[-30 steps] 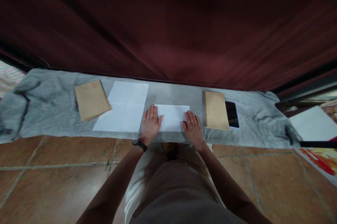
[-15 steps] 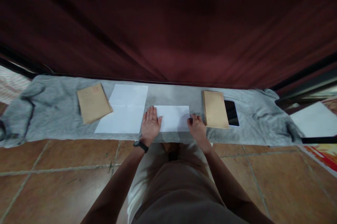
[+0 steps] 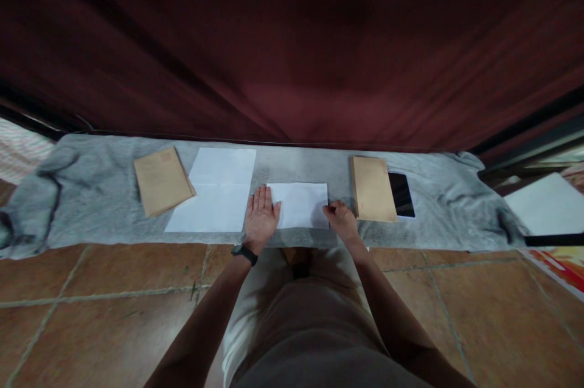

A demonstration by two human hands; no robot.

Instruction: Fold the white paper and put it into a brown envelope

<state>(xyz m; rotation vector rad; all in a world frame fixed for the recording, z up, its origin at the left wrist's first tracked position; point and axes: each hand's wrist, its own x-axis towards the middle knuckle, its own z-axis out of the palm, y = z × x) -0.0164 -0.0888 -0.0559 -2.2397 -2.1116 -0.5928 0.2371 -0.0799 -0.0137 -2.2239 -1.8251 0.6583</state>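
Observation:
A white sheet of paper [image 3: 302,205], wider than it is tall, lies on the grey cloth [image 3: 298,163] in front of me. My left hand [image 3: 261,215] rests flat at its left edge, fingers stretched out. At the right edge, my right hand [image 3: 340,218] has its fingers curled together, pinching the sheet's side; the fingertips are partly hidden. Larger white paper [image 3: 219,202] with a crease across its middle lies just left of my left hand. A stack of brown envelopes [image 3: 373,188] sits to the right of my right hand.
More brown envelopes [image 3: 163,181] overlap the larger paper's left side. A dark-screened phone [image 3: 401,194] lies partly under the right envelope stack. Beyond the cloth hangs a dark red curtain [image 3: 292,72]. A white panel [image 3: 547,205] stands at far right, above the tiled floor [image 3: 114,315].
My right hand has shifted slightly, its fingers drawn closer together at the sheet's right edge. The left hand stays flat in the same place.

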